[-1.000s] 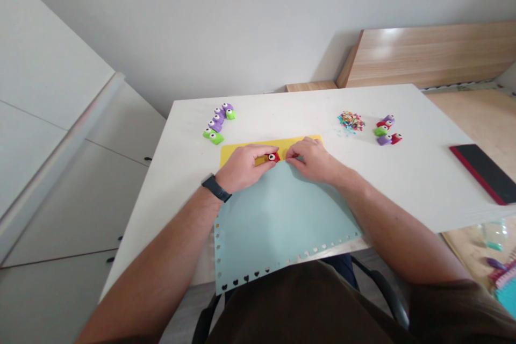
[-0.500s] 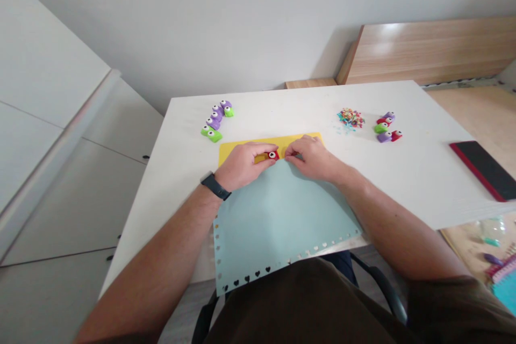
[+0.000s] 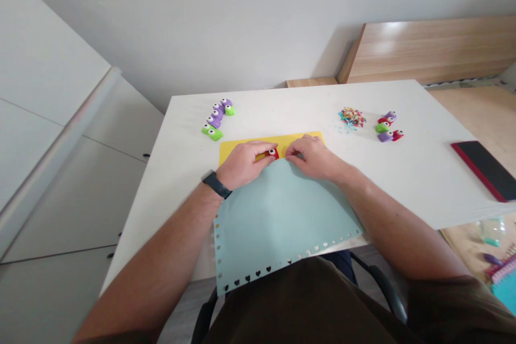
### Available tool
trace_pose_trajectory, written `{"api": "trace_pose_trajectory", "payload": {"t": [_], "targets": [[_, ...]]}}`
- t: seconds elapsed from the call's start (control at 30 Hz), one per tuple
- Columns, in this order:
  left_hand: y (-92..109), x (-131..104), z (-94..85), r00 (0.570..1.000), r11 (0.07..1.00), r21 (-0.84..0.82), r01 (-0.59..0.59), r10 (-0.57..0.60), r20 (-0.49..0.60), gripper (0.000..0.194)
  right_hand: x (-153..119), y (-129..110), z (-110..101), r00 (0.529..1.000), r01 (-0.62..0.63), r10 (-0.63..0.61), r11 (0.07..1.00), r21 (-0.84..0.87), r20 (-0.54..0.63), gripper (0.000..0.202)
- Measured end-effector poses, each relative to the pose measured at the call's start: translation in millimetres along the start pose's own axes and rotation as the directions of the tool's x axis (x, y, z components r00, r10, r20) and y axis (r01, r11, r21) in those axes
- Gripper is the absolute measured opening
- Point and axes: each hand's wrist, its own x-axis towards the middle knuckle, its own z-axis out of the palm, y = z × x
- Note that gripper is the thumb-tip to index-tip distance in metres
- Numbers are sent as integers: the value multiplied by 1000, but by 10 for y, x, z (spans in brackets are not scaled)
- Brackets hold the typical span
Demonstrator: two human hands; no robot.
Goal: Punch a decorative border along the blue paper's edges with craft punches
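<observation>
My left hand [image 3: 246, 163] is closed round a small red craft punch [image 3: 273, 153] with a white top, at the far edge of a light blue paper sheet [image 3: 282, 215]. My right hand [image 3: 307, 155] pinches that same far edge a little to the right of the punch. Shaped holes, hearts among them, run along the sheet's near and left edges. The near edge reaches over the table's front towards my body. Under both hands and the sheet's far part lies a yellow sheet or mat [image 3: 242, 146], partly covered.
Several purple and green punches [image 3: 216, 118] stand at the table's back left. Toward the right are a heap of coloured paper bits [image 3: 352, 116] and more punches [image 3: 387, 128]. A black-and-red flat object [image 3: 486, 169] lies on the white table's [image 3: 403, 183] right side.
The red punch has tilted slightly between my left fingers, its top turning away from me. Both hands stay almost in place, and the paper has hardly moved.
</observation>
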Motion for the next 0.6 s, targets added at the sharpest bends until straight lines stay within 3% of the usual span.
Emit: {"api": "trace_pose_trajectory", "payload": {"t": [0.6], "targets": [[50,3,-3,995,995,-22,96,-96,0,36,-1,10,8,1000,-16,16,1000,2,2,12]]}}
